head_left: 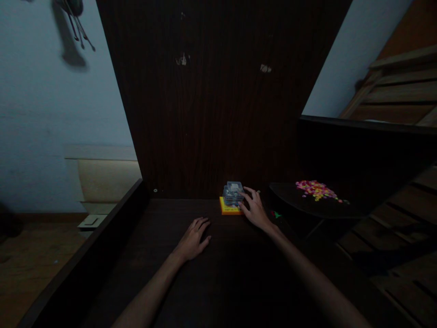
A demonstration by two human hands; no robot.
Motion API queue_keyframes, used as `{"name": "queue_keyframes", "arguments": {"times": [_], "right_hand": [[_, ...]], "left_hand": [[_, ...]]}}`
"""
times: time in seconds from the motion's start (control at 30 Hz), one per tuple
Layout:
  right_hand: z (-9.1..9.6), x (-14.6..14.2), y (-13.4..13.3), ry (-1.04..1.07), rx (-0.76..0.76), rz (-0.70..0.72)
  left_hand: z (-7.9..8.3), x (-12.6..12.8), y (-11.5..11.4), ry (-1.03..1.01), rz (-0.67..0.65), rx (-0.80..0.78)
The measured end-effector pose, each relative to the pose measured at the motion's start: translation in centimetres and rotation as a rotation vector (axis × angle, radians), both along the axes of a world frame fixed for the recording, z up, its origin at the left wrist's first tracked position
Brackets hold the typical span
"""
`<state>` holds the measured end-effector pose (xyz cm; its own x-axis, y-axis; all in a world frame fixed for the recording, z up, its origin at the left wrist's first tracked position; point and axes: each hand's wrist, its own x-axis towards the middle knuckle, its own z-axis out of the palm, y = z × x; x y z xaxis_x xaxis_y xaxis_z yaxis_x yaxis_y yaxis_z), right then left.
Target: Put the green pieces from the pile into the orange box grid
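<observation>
clear plastic box [232,193]: sits on an orange pad [228,210], at the tabletop's [218,273] far edge.
right grip [254,210]: fingers spread, touching the box's right side.
left grip [194,238]: flat on the tabletop, near the box, left of it and closer to the person.
colourful bits [316,189]: heaped well right of the box.

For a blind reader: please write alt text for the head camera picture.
The right hand touches a small clear box on an orange base at the back of a dark desk, on which the left hand lies flat. Pink and yellow pieces lie heaped on a dark tray at right.
</observation>
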<state>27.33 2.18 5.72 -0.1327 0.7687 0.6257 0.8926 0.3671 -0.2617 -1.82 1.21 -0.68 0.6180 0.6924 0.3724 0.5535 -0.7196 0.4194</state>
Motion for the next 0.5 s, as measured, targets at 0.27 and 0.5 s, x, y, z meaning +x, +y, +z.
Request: {"name": "queue_keyframes", "arguments": {"times": [0.27, 0.5], "right_hand": [[-6.0, -3.8, -5.9, 0.01, -0.38, 0.259], [-6.3, -4.4, -6.8, -0.11, -0.552, 0.324]], "left_hand": [[-0.2, 0.0, -0.1, 0.021, 0.014, 0.02], [0.5, -0.1, -1.0, 0.147, -0.045, 0.006]]}}
